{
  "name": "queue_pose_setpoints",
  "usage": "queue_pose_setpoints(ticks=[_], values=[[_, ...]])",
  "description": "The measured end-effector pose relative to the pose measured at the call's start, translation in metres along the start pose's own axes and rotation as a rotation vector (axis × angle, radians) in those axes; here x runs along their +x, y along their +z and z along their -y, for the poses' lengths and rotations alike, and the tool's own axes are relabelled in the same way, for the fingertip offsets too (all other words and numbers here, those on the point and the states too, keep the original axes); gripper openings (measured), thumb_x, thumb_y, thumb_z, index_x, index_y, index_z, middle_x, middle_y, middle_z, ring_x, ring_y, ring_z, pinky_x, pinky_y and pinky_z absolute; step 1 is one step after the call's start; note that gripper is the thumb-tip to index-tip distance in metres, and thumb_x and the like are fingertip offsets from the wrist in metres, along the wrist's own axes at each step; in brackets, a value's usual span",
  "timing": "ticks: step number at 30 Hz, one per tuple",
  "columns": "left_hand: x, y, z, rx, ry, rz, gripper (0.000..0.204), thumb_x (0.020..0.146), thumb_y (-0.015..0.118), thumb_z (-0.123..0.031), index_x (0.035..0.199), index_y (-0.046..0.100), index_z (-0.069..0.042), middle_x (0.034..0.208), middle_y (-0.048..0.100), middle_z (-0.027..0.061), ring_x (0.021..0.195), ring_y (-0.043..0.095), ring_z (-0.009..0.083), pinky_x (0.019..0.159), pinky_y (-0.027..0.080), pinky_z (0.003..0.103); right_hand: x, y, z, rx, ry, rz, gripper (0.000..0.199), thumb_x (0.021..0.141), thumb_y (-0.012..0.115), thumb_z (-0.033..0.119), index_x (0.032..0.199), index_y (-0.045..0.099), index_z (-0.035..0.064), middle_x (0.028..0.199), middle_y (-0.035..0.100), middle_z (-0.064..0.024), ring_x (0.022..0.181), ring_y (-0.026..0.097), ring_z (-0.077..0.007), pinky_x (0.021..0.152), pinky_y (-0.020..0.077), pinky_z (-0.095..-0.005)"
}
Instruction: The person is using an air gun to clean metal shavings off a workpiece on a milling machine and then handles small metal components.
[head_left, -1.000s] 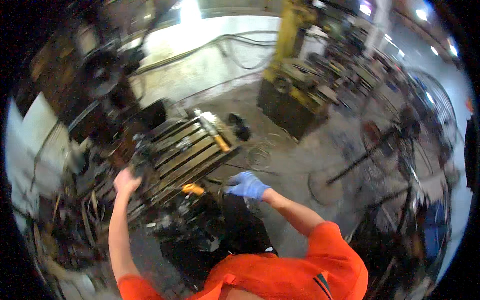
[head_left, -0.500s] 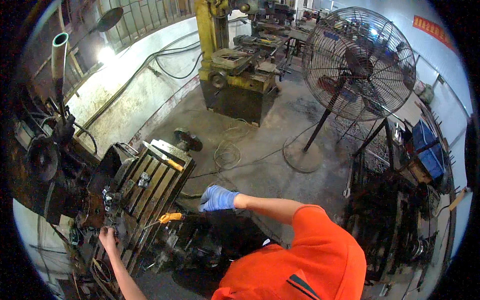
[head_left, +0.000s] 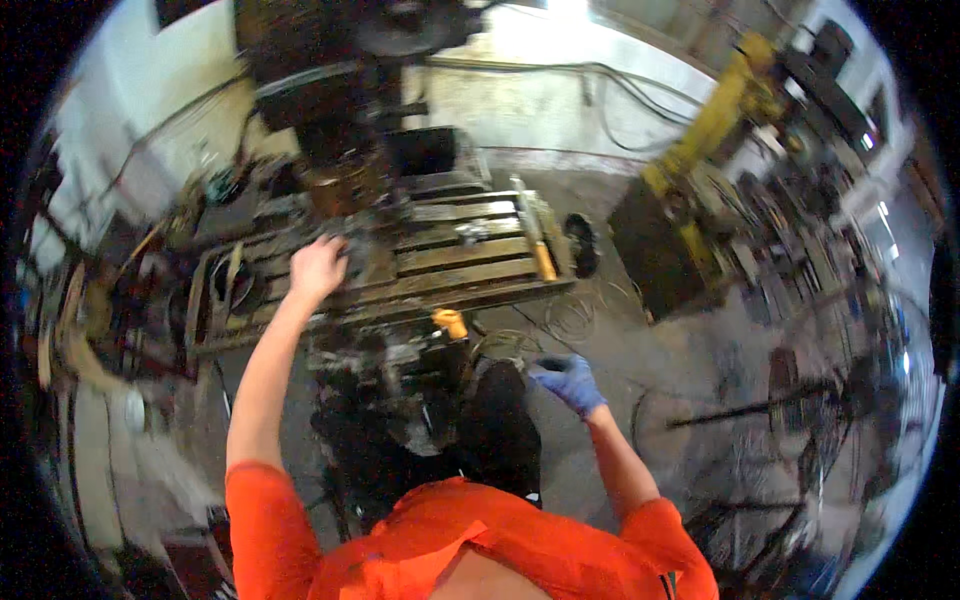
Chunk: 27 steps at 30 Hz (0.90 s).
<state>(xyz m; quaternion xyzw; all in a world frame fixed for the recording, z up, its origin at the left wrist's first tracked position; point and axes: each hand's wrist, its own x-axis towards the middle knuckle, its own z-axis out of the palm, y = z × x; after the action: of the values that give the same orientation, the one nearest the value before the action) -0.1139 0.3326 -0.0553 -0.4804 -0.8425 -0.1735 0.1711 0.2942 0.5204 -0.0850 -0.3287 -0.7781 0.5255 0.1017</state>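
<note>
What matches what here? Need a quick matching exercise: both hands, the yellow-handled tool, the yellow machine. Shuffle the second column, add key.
1. Left hand
2. Right hand
3. Yellow-handled tool
4. Yellow machine

A. Gloved in blue
B. Standing beyond the right end of the slotted table
C. Bare
D. Lying on the table, near its right end

Pairs: 1-C, 2-A, 3-D, 4-B
</note>
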Motion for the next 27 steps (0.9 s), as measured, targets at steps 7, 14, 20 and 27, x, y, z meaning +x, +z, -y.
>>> queue_pose_setpoints(ticks=[7, 14, 20, 27], values=[[0.021, 0.015, 0.003, -0.046, -0.165, 0.03, 0.019, 0.072, 0.059, -0.018, 0.088, 0.062, -0.009, 0.081, 0.062, 0.0134, 0.076, 0.06, 0.032, 0.066, 0.049, 0.043, 0.008, -0.002, 0.011, -0.044, 0.125, -0.026, 0.025, 0.076, 0.064, 0.015, 0.094, 0.065, -0.0026, 0.081, 0.066, -0.0051, 0.074, 0.058, -0.0088, 0.068, 0.0459, -0.0238], [0.031, 0.03, -0.015, -0.112, -0.164, 0.031, 0.018, 0.072, 0.06, -0.017, 0.088, 0.063, -0.01, 0.081, 0.063, 0.0133, 0.075, 0.061, 0.0311, 0.066, 0.049, 0.042, 0.007, -0.004, 0.03, -0.125, 0.027, -0.052, 0.024, 0.076, 0.064, 0.014, 0.093, 0.065, -0.0031, 0.081, 0.067, -0.0084, 0.073, 0.058, -0.0087, 0.067, 0.0459, -0.0239], [0.026, 0.03, -0.015, -0.136, -0.208, -0.015, 0.021, 0.072, 0.061, -0.017, 0.092, 0.064, -0.011, 0.082, 0.063, 0.0134, 0.075, 0.061, 0.0319, 0.067, 0.049, 0.042, 0.015, -0.023, 0.036, -0.16, -0.1, -0.06, 0.023, 0.076, 0.064, 0.013, 0.092, 0.065, -0.003, 0.081, 0.067, -0.0093, 0.072, 0.058, -0.009, 0.066, 0.0463, -0.0243], [0.031, 0.036, -0.005, 0.015, -0.148, 0.004, 0.015, 0.071, 0.061, -0.016, 0.084, 0.063, -0.009, 0.074, 0.06, 0.0161, 0.069, 0.06, 0.0333, 0.061, 0.049, 0.044, 0.022, -0.032, 0.063, -0.182, -0.185, -0.132, 0.028, 0.072, 0.07, 0.017, 0.09, 0.065, -0.003, 0.077, 0.066, -0.0099, 0.067, 0.059, -0.0118, 0.062, 0.0472, -0.0265]])
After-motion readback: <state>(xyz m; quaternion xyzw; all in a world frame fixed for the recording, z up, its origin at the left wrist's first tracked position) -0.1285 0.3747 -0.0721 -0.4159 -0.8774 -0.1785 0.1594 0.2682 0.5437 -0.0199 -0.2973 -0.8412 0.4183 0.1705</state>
